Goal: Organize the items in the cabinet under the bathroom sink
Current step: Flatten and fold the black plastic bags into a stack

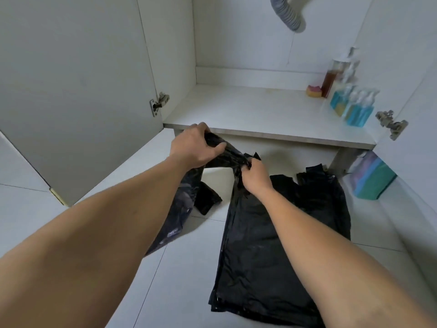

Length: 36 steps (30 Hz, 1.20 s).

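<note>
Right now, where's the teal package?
Head view, far right: the teal package sits on the floor below the right front corner of the cabinet shelf, right of the flat black bags.

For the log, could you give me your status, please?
Left hand, right hand grip one black bag. More bags flat on floor. Bottles at shelf's right.

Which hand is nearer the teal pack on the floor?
Right. The right hand is left of the teal pack; the left hand is farther left. Both grip a black bag.

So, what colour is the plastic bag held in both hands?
The plastic bag is black and slightly glossy; the head view, the only one, shows it.
</note>
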{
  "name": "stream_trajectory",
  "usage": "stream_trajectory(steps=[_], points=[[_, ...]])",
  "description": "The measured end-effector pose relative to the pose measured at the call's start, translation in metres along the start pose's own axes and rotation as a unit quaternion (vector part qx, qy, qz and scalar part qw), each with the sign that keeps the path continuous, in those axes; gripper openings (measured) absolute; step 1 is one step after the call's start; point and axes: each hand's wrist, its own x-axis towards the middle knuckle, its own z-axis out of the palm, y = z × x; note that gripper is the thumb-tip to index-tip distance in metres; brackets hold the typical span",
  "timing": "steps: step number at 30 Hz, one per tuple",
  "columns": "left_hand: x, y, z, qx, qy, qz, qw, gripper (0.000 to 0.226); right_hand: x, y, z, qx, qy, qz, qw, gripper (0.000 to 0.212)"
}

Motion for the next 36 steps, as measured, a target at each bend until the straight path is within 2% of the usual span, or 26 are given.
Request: stream_trajectory(steps=[3,5,7,9,11,14,17,18,20,21,22,24,25,27,29,30,33,36], points=[[0.014,0.018,-0.013,0.024,-0.038,0.065,0.997,0.057,0.003,-0.016,-0.046,0.101,0.036,0.052,0.993,0.026],[0.022,0.034,-0.020,0.017,-0.073,0.078,0.994,0.058,0.006,-0.027,-0.079,0.202,0.021,0.126,0.971,0.029],[0.029,0.049,-0.024,0.018,-0.116,0.086,0.989,0.052,0.010,-0.033,-0.111,0.241,0.023,0.167,0.956,0.030],[0.035,0.064,-0.024,0.022,-0.145,0.095,0.985,0.031,0.013,-0.039,-0.142,0.215,0.052,0.152,0.963,0.033],[0.039,0.080,-0.020,0.021,-0.140,0.084,0.986,0.014,0.009,-0.047,-0.168,0.215,0.078,0.103,0.968,0.037],[0.043,0.110,-0.019,0.047,-0.069,0.053,0.995,0.025,0.003,-0.052,-0.195,0.197,0.116,0.036,0.973,0.043],[0.048,0.141,-0.031,0.002,0.047,0.053,0.997,0.034,-0.006,-0.043,-0.207,0.084,0.219,-0.080,0.969,0.051],[0.049,0.150,-0.036,-0.044,0.098,0.067,0.992,0.034,-0.015,-0.038,-0.211,0.033,0.266,-0.132,0.954,0.055],[0.046,0.159,-0.039,-0.138,0.208,0.134,0.959,0.033,-0.037,-0.026,-0.211,-0.058,0.355,-0.234,0.903,0.064],[0.041,0.163,-0.036,-0.171,0.239,0.172,0.940,0.032,-0.048,-0.015,-0.211,-0.084,0.382,-0.261,0.882,0.068],[0.032,0.164,-0.027,-0.188,0.246,0.196,0.931,0.031,-0.056,0.002,-0.207,-0.102,0.387,-0.262,0.878,0.071],[0.007,0.157,0.006,-0.177,0.202,0.191,0.944,0.027,-0.074,0.045,-0.197,-0.186,0.336,-0.209,0.899,0.074],[-0.011,0.150,0.026,-0.148,0.163,0.185,0.958,0.027,-0.083,0.071,-0.191,-0.256,0.277,-0.163,0.912,0.072],[-0.048,0.132,0.069,-0.016,0.057,0.197,0.979,0.030,-0.103,0.117,-0.176,-0.359,0.089,-0.043,0.928,0.060],[-0.085,0.116,0.105,0.132,-0.095,0.212,0.964,0.036,-0.117,0.152,-0.158,-0.370,-0.105,0.086,0.919,0.042],[-0.100,0.108,0.120,0.173,-0.165,0.211,0.948,0.040,-0.123,0.161,-0.152,-0.374,-0.163,0.127,0.904,0.039],[-0.127,0.090,0.144,0.238,-0.308,0.209,0.897,0.051,-0.134,0.174,-0.146,-0.398,-0.227,0.165,0.874,0.041],[-0.132,0.081,0.144,0.270,-0.355,0.208,0.870,0.048,-0.144,0.174,-0.145,-0.411,-0.248,0.175,0.860,0.039]])
